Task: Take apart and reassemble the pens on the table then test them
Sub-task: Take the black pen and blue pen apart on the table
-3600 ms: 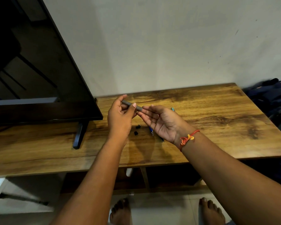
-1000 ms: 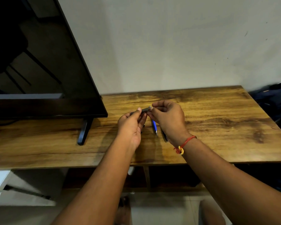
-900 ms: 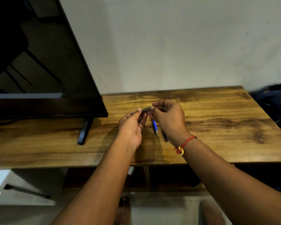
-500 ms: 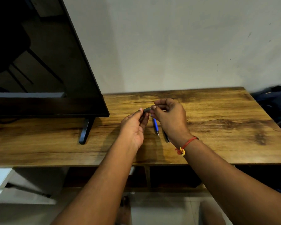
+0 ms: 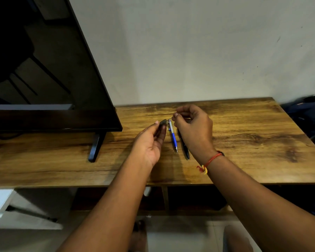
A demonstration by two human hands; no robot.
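While left hand (image 5: 151, 142) grips the grey pen barrel (image 5: 162, 122) above the table (image 5: 253, 142), right hand (image 5: 195, 128) pinches a thin rod (image 5: 170, 118), possibly the refill, at its far end; blue pen (image 5: 173, 138) and black pen (image 5: 185, 149) lie just right.

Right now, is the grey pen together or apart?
Apart. The left hand holds the barrel; the right hand pinches the thin refill, which sticks out of the barrel's end.
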